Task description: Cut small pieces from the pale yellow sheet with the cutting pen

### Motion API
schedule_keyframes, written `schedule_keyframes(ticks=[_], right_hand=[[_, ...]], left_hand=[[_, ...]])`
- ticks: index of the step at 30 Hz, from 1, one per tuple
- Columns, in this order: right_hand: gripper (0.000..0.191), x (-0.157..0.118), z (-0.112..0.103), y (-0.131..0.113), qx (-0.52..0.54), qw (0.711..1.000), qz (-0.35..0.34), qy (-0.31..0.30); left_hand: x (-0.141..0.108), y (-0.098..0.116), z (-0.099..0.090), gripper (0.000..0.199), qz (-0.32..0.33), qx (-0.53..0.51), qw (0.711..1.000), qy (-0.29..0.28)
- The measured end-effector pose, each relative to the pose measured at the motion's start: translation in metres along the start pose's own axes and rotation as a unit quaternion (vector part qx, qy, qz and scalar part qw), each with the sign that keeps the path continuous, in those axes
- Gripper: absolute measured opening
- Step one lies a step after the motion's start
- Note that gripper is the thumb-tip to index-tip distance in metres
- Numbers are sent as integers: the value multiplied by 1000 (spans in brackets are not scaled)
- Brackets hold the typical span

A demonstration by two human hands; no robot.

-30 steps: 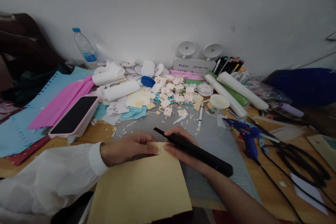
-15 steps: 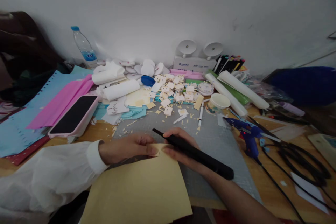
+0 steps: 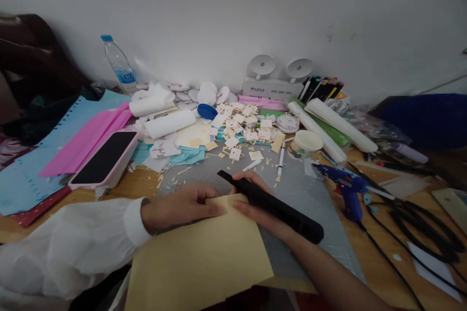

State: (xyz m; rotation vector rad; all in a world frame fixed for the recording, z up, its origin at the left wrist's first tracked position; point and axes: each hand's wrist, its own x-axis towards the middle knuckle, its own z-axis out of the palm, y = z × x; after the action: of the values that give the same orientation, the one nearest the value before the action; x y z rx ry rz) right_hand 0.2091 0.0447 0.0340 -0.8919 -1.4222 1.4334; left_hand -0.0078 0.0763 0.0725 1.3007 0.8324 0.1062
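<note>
A tan sheet of card [image 3: 204, 257] hangs toward me at the near edge of the table. My left hand [image 3: 186, 206], closed, pinches its top edge between thumb and fingers. Close beside it, my right hand [image 3: 255, 204] is also closed. Its thumb presses on the sheet's upper corner, while a black utility knife [image 3: 280, 206] lies across the same hand, its narrow tip pointing up and left. The right fingers behind the sheet are partly hidden. Beneath the hands is a grey cutting mat [image 3: 302, 194] with scraps on it.
Beyond the hands lies a heap of small cream card pieces [image 3: 248, 121]. A paper cup [image 3: 306, 143] and a white pen [image 3: 280, 160] stand near it. To the right are a blue glue gun [image 3: 345, 184] and black cables. At left are a phone [image 3: 104, 158] and coloured sheets.
The hands and sheet have shifted slightly right in view. The small strip and slit seen between the fingertips at the top edge no longer show. The knife is still in the right hand.
</note>
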Motion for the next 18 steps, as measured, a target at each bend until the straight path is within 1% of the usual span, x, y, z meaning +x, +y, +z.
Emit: schedule_keyframes(ticks=[4, 6, 8, 12, 18], right_hand=[[47, 0, 1, 0, 37, 999, 36, -14], [48, 1, 1, 1, 28, 999, 39, -14], [48, 1, 2, 4, 15, 999, 29, -6], [50, 1, 3, 8, 15, 1000, 16, -1], [54, 0, 2, 10, 22, 1000, 18, -9]], left_hand=[[3, -2, 2, 39, 36, 38, 998, 33], [3, -1, 2, 38, 53, 64, 996, 42], [3, 0, 2, 37, 64, 83, 993, 45], [3, 3, 2, 37, 62, 102, 992, 51], [6, 2, 2, 37, 44, 114, 991, 58]])
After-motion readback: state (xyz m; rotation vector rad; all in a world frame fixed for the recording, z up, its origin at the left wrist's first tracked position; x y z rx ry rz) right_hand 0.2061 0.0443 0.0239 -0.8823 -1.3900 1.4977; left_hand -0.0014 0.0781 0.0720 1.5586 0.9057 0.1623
